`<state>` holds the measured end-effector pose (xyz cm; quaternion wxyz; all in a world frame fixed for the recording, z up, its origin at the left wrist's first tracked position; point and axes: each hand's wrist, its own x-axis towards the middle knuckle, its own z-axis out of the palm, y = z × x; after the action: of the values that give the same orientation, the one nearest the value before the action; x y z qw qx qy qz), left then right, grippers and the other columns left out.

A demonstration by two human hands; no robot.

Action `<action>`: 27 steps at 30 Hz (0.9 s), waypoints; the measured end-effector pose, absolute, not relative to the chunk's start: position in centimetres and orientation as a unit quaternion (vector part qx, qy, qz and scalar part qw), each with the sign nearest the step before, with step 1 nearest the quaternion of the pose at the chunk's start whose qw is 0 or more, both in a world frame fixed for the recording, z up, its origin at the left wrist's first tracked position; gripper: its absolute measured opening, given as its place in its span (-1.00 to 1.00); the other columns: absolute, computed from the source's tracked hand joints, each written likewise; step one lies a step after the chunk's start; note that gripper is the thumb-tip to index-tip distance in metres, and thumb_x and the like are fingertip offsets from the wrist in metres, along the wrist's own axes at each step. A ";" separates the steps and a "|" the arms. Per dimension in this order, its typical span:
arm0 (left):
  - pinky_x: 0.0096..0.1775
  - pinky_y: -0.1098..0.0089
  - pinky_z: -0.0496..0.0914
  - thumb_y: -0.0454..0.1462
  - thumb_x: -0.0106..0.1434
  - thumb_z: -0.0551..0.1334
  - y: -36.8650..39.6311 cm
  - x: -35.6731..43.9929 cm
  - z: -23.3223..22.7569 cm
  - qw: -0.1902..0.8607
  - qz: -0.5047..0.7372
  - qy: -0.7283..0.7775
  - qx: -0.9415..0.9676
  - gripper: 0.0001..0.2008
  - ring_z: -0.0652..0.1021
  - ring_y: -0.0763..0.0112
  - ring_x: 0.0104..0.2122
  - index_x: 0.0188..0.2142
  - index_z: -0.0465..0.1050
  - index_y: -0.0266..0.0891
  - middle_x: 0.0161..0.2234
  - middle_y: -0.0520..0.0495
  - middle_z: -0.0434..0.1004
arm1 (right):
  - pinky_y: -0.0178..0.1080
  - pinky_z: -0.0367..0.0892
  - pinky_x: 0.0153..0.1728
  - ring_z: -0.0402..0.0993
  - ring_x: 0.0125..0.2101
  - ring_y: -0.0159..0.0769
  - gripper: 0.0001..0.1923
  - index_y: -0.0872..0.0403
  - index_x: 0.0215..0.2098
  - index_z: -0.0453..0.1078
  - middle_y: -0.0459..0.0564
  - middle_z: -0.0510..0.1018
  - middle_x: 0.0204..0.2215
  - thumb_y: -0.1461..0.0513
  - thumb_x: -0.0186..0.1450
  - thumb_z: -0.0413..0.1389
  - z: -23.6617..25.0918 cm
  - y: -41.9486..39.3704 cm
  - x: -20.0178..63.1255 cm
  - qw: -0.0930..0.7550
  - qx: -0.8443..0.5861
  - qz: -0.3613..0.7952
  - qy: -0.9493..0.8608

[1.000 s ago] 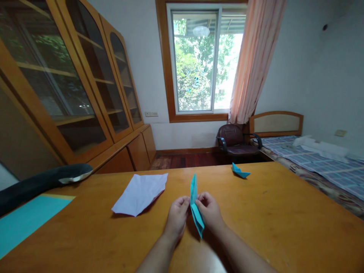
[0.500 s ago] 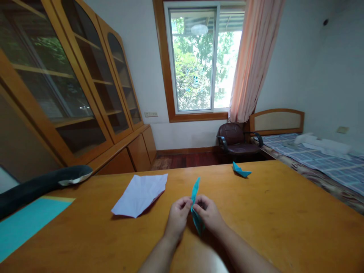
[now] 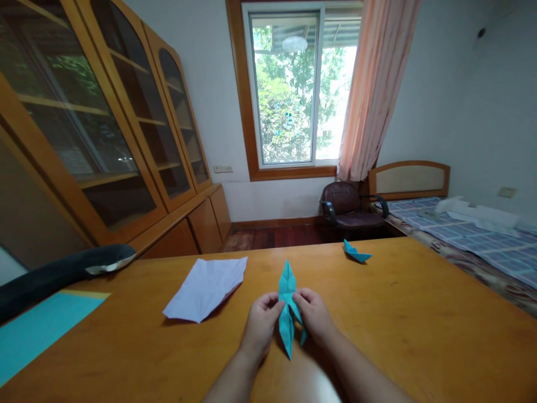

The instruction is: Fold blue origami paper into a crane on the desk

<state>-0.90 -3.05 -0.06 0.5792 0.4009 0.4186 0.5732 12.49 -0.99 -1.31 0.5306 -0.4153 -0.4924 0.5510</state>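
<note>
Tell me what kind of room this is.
Likely a bedroom doubling as a study: a bed by the right wall, a glass-front cabinet on the left, and a wooden desk where both hands hold blue folded paper.

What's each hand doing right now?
Left hand: closed, pinching the blue folded paper from its left side.
Right hand: closed, pinching the same paper from its right side.

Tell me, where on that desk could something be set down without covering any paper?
The widest bare patch of the desk lies right of the hands, nearer than the small boat. Another lies between the white sheet and the teal mat. The middle is crowded: left hand and right hand pinch the blue fold.
</note>
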 end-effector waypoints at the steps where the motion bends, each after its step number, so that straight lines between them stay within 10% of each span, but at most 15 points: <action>1: -0.33 0.41 0.41 -0.15 -0.10 0.46 -3.0 -0.9 -0.1 0.581 0.574 0.419 0.396 -0.68 0.54 0.36 -0.45 -0.41 0.53 -0.33 -0.45 -0.09 0.58 | -0.34 0.18 -0.57 0.22 -0.62 -0.41 -0.54 0.12 -0.56 0.41 -0.12 0.37 -0.68 -0.12 0.08 0.21 -1.3 -1.0 12.5 0.528 -0.410 0.557 -0.492; 9: -0.32 0.42 0.39 -0.16 -0.10 0.45 -2.5 -0.9 -0.7 0.565 0.614 0.420 0.357 -0.67 0.54 0.35 -0.41 -0.40 0.48 -0.32 -0.43 -0.07 0.57 | -0.24 0.35 -0.35 0.46 -0.41 -0.24 -0.72 0.09 -0.35 0.47 -0.03 0.56 -0.46 0.17 -0.03 0.32 -1.2 -1.9 11.9 0.481 -0.386 0.575 -0.538; 15: -0.33 0.44 0.37 -0.19 -0.09 0.42 -2.0 -1.2 -0.9 0.529 0.680 0.411 0.298 -0.67 0.50 0.44 -0.46 -0.35 0.45 -0.29 -0.45 0.02 0.53 | -0.34 0.24 -0.53 0.32 -0.57 -0.36 -0.82 0.06 -0.60 0.33 -0.14 0.43 -0.65 0.23 -0.04 0.27 -1.7 -1.6 11.8 0.512 -0.424 0.529 -0.528; 27: -0.39 0.50 0.32 -0.21 -0.17 0.46 -1.5 -1.9 -0.1 0.532 0.726 0.379 0.214 -0.63 0.44 0.53 -0.50 -0.40 0.37 -0.25 -0.52 0.12 0.45 | -0.26 0.34 -0.40 0.47 -0.43 -0.26 -0.86 0.08 -0.65 0.34 0.00 0.59 -0.44 0.31 -0.12 0.24 -1.4 -1.5 12.4 0.498 -0.381 0.602 -0.495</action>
<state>-1.93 -1.49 -0.14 0.5323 0.2140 0.3792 0.7260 12.39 -1.52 -1.37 0.4976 -0.3811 -0.4951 0.6017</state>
